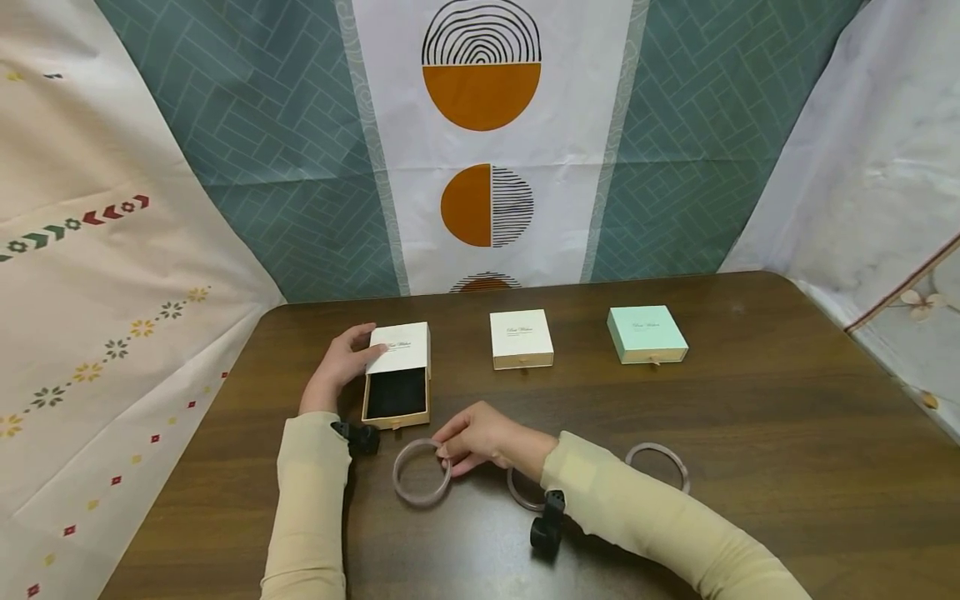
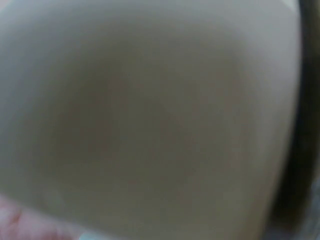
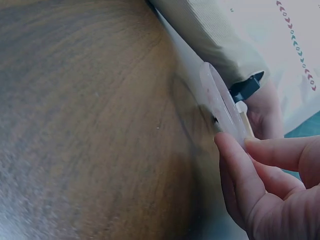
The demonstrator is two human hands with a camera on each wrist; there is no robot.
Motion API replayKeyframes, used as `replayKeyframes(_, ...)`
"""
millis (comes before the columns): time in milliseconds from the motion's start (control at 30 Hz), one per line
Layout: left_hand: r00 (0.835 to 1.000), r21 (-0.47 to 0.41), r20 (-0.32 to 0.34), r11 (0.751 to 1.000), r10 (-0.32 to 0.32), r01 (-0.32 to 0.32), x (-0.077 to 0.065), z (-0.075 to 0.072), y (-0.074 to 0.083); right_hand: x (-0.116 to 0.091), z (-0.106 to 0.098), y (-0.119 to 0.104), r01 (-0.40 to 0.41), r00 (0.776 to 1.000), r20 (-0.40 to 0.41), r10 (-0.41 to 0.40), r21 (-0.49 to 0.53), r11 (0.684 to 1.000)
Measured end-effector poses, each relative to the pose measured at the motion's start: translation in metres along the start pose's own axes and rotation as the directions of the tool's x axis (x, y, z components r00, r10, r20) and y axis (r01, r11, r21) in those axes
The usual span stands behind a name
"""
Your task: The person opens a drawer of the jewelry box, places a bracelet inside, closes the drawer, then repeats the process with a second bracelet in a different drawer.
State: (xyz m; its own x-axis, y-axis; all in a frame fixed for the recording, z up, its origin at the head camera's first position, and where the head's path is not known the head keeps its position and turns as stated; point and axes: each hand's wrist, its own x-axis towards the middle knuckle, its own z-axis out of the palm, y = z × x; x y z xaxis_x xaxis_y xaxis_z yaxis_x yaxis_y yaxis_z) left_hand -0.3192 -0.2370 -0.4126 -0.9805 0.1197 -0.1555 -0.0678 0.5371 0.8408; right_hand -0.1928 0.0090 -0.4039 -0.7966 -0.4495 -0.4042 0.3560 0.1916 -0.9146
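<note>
Overall, a brown table (image 1: 772, 433) spans the lower frame; left of centre sits a white box (image 1: 405, 346), its drawer (image 1: 397, 393) open, gripped by the left hand (image 1: 343, 362); at lower centre the right hand (image 1: 483, 437) pinches a bangle (image 1: 420, 502) just below that drawer; farther right lie two similar bangles (image 1: 672, 457), both partly hidden

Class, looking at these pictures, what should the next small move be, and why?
Probably, the right hand should carry the pinched ring a little forward, over the leftmost box's open drawer. The ring appears held above the table, the drawer is pulled out with bare black lining showing, and the left hand holds that box.
</note>
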Motion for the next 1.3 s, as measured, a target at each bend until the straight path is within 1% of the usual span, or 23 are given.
replayKeyframes(133, 1.000, -0.008, 0.010, 1.000, 0.004, -0.004, 0.000, 0.000, 0.000, 0.001, -0.001, -0.001, 0.005, 1.000, 0.000, -0.005, 0.008, 1.000)
replayKeyframes(533, 1.000, -0.005, -0.012, 1.000, -0.004, 0.004, -0.002, 0.000, 0.003, 0.002, -0.004, -0.012, 0.021, 1.000, -0.008, -0.021, 0.005, 1.000)
replayKeyframes(833, 1.000, -0.015, -0.009, 1.000, -0.015, 0.014, -0.003, 0.000, 0.004, 0.003, -0.004, -0.018, 0.027, 1.000, -0.004, -0.027, 0.005, 1.000)
replayKeyframes(1033, 1.000, -0.009, -0.009, 1.000, -0.020, 0.020, -0.001, 0.000, 0.002, 0.004, -0.005, -0.021, 0.027, 0.999, -0.019, -0.026, 0.023, 0.999)
replayKeyframes(1300, 1.000, -0.025, -0.006, 0.999, -0.025, 0.025, -0.001, -0.001, 0.000, 0.007, -0.010, -0.026, 0.040, 0.998, -0.049, -0.038, 0.049, 0.998)
